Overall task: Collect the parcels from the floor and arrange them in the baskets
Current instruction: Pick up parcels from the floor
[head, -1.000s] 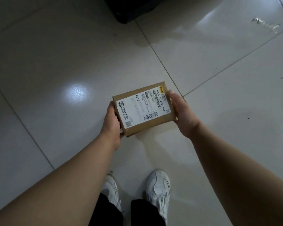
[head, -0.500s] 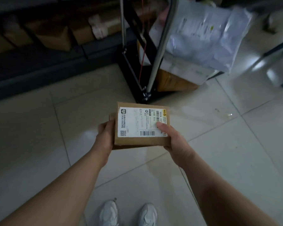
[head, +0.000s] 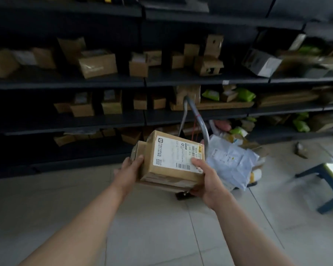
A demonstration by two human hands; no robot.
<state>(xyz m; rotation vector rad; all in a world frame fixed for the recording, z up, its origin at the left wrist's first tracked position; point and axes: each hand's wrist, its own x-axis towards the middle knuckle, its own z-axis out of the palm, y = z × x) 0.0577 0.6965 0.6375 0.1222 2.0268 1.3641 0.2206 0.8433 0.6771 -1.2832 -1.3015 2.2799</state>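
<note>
A brown cardboard parcel (head: 162,169) with a white shipping label is held up in front of me, tilted. My left hand (head: 128,172) grips its left end, fingers curled around the side. My right hand (head: 206,179) holds its right end, thumb on the label and fingers underneath. Behind the parcel stands a trolley with a grey metal handle (head: 200,120), loaded with a pile of white and grey mail bags (head: 233,162). No basket can be made out.
Dark metal shelves (head: 104,81) full of cardboard boxes and green bags fill the back wall. A blue-legged table (head: 327,181) stands at the right edge. A scrap of packaging (head: 301,149) lies on the pale tiled floor (head: 142,217).
My view has lifted from the floor to the shelves. Both hands have raised the parcel higher and tilted it, closer to the trolley. My feet have gone out of view.
</note>
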